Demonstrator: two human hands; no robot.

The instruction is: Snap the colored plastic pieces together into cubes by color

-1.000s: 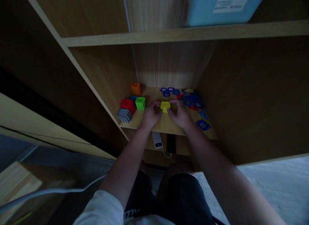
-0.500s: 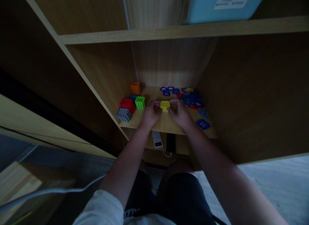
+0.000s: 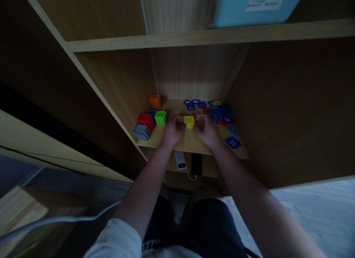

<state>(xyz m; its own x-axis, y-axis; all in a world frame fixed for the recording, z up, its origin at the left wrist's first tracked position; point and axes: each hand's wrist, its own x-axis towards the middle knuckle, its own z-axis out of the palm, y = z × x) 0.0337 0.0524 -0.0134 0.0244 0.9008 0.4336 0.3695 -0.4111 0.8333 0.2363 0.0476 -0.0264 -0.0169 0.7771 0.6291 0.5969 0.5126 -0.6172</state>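
A small stack of yellow interlocking building tiles (image 3: 189,122) with notched edges is between my hands over the shelf. My left hand (image 3: 173,131) grips its left side with fingertips and thumb. On the other side my right hand (image 3: 207,131) is curved with thumb and fingers apart, and a narrow gap shows between its fingertips and the stack. Left of my hands stand a bright green tile stack (image 3: 160,118), a red stack (image 3: 146,121), a grey stack (image 3: 142,132) and an orange stack (image 3: 155,102).
Loose blue tiles (image 3: 220,113), some red ones among them, lie at the shelf's right; a blue tile (image 3: 233,142) lies nearer the front. Below, a white device (image 3: 181,160) with a cable sits beside a black object (image 3: 196,164). A light-blue bin (image 3: 255,8) stands above.
The yellow tiles now look more compactly stacked, their lower part wider than before. My right fingertips have drawn slightly away from them, while my left hand has barely moved.
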